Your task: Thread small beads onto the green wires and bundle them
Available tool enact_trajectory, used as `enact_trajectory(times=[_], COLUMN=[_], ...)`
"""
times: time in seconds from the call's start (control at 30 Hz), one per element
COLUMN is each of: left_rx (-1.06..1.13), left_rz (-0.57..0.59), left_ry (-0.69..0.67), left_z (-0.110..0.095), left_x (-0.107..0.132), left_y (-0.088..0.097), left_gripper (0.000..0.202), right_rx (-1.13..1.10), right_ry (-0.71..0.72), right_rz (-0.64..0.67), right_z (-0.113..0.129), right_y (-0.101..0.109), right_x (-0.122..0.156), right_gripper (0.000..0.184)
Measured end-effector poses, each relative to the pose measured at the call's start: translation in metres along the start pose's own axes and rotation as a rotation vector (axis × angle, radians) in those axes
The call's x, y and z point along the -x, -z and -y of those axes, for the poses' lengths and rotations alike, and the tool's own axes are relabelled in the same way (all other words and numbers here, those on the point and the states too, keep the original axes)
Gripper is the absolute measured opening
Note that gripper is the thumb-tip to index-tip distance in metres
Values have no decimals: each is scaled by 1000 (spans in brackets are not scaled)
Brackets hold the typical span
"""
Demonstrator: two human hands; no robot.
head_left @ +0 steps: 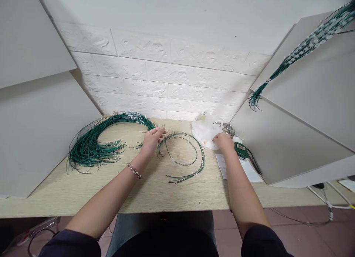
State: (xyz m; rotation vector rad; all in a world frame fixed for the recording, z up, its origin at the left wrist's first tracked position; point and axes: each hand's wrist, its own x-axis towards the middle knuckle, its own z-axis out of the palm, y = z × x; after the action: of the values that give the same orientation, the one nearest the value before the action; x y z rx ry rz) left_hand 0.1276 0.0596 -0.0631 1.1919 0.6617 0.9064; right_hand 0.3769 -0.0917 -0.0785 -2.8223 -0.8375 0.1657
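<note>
My left hand (152, 140) pinches the end of a thin green wire (168, 150), which curves down toward a loose coil of green wires (203, 153) on the table. Small white beads or sleeves sit along the coil. Over at the right, my right hand (224, 141) is closed at the edge of a white plastic bag (206, 133); whatever its fingers hold is hidden. Just behind that hand lies a pile of small metal pieces (229, 129). A large bundle of green wires (91, 149) rests left of my left hand.
A green tape measure (240, 149) stands beside my right wrist, on a sheet of paper (251, 172). Another bundle of green wires (288, 59) with white pieces hangs at the upper right. Grey panels (50, 135) flank the wooden table (194, 198), and a white brick-pattern wall (155, 79) closes the back.
</note>
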Motion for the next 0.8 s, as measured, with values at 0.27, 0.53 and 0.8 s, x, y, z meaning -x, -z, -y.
enact_trajectory(times=[0.27, 0.53, 0.8], left_rx=[-61, -73, 1], left_rz=[20, 38, 33], left_ry=[-5, -11, -4], left_z=[-1, 1, 0], left_x=[3, 3, 3], left_y=[-2, -2, -1], left_gripper=[24, 25, 25], right_rx=[18, 30, -10], right_ry=[22, 43, 51], right_rz=[-4, -7, -55], right_z=[8, 14, 8], right_y=[-3, -6, 7], right_x=[3, 4, 10], right_gripper=[27, 29, 28])
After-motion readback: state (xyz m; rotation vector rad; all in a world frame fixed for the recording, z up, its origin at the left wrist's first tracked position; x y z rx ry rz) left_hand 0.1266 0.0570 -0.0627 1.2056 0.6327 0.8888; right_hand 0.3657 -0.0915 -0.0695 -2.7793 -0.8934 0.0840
